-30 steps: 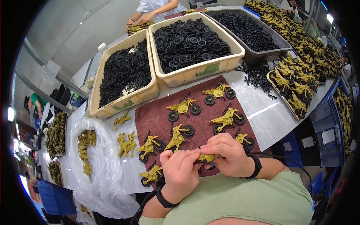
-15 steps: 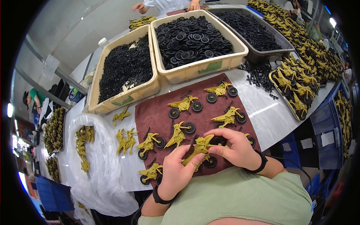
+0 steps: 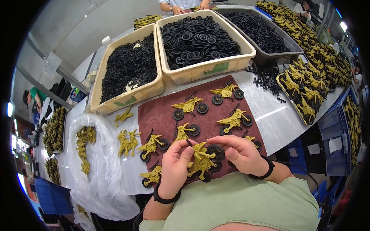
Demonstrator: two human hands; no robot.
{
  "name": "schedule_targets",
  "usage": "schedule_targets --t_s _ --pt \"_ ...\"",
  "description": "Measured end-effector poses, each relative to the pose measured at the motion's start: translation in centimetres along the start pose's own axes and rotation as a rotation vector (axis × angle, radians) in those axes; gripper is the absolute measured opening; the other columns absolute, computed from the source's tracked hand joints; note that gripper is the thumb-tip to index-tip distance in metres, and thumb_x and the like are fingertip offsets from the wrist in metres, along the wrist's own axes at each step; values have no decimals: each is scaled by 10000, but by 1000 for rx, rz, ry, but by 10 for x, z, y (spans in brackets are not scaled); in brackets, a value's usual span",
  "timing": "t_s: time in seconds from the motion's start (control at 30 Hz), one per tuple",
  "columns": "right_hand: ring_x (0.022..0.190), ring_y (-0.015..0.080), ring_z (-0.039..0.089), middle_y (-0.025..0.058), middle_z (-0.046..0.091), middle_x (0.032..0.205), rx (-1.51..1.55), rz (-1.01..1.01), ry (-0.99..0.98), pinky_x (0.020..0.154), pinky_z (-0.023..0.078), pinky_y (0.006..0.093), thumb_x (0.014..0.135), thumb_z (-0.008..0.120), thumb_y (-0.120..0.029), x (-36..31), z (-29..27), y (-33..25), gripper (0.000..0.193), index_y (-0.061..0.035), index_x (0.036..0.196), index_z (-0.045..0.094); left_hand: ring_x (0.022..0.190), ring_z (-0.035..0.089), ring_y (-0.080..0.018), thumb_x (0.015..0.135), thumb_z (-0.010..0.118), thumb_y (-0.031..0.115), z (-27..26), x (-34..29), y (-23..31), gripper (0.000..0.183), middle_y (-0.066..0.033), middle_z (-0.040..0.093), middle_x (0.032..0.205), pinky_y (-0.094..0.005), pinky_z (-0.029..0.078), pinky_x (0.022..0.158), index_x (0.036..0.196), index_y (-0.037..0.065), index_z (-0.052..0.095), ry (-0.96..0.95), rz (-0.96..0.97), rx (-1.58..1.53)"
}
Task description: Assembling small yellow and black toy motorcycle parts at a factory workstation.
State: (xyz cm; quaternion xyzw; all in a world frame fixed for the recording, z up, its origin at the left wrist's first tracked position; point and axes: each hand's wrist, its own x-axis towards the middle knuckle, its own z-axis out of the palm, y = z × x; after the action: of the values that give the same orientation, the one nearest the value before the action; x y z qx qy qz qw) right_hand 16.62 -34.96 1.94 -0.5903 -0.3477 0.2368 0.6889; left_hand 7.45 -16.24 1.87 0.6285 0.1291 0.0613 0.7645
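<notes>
My left hand is closed on a yellow toy motorcycle, held tilted just above the cloth near my body. By its fingertips a small black part sticks up. A black wheel sits at the toy's fork, and my right hand curls around that wheel's right side, thumb and fingers at its edge. Several more toy motorcycles with black wheels lie on the dark red cloth, among them one beyond my right hand and one to my left. My hands partly hide the nearest ones.
Beyond the cloth stand a tub of black wheels and a tub of small black parts. A dark grey bin holds more black parts. Yellow bodies lie in a clear plastic bag; a loaded tray sits right. Another person's hands show at the far side.
The toy motorcycle has been turned so its wheel faces right and up. My right hand has shifted from its yellow front end to the wheel. The other person's hands have come closer together.
</notes>
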Motion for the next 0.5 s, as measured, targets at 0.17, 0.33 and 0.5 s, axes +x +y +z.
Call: schedule_targets --t_s 0.17,0.33,0.5 --pt "1036 147 596 105 607 1159 186 84 -42 894 480 271 971 558 -253 -5 2 0 450 30 1310 475 859 615 -97 990 530 199 2 0 0 229 -48 643 975 -238 511 747 1103 0 547 -17 -16 -243" --pt "966 150 619 90 618 1075 93 84 -41 840 511 284 888 687 -219 -9 3 1 503 19 1286 490 875 623 -118 996 514 191 2 2 -2 223 -67 634 1006 -263 515 782 1105 -3 527 -14 3 -359" --pt "860 166 637 98 616 991 -320 -9 -104 740 525 275 779 788 -241 -3 4 -6 587 18 1236 526 942 618 -142 979 542 152 1 3 -4 247 -82 616 1048 -282 502 843 1164 0 480 -50 9 -437"
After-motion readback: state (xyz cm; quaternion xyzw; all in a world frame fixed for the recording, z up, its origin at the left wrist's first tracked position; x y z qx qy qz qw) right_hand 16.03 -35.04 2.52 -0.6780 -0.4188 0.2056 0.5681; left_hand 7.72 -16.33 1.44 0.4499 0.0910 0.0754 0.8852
